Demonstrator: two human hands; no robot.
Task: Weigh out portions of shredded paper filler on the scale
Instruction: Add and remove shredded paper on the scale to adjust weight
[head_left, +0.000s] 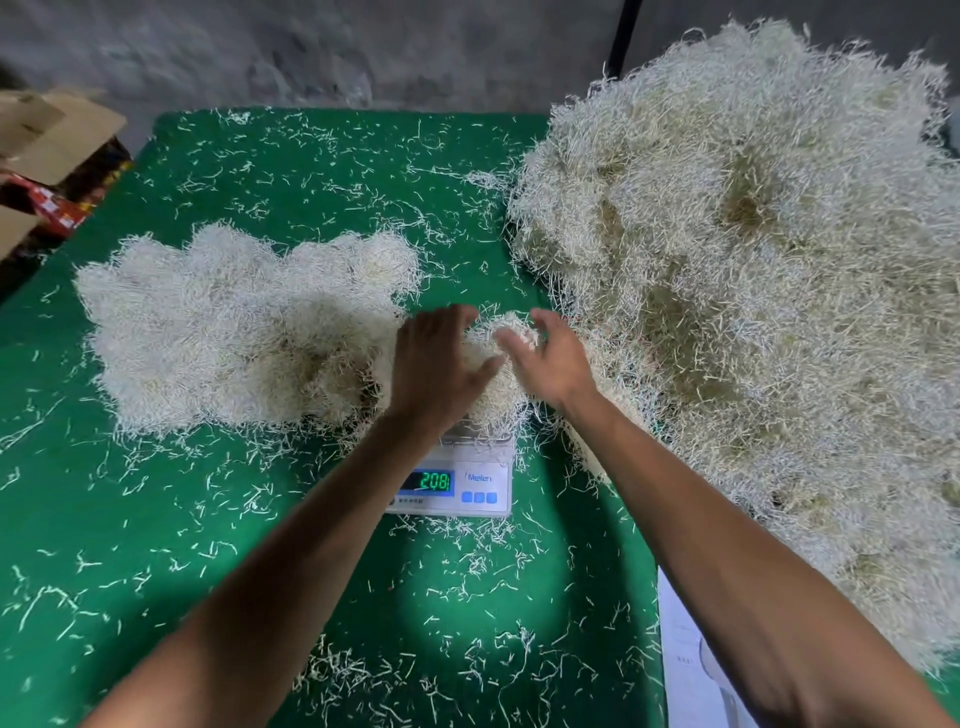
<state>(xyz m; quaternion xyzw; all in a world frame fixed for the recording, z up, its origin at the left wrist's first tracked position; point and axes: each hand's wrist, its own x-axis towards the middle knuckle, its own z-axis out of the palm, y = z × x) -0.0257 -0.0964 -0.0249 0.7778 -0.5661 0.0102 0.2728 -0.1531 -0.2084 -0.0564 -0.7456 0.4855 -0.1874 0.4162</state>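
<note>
Small packing workshop or storeroom, not home kitchen. Bare rough grey wall behind. Work table under green cloth, littered all over with loose paper shreds. Huge heap of shredded paper at right, smaller heap at left. Digital scale at table centre, green lit display. Open cardboard boxes stacked at left edge, red printed packaging among them. Black pole upright at back.
</note>
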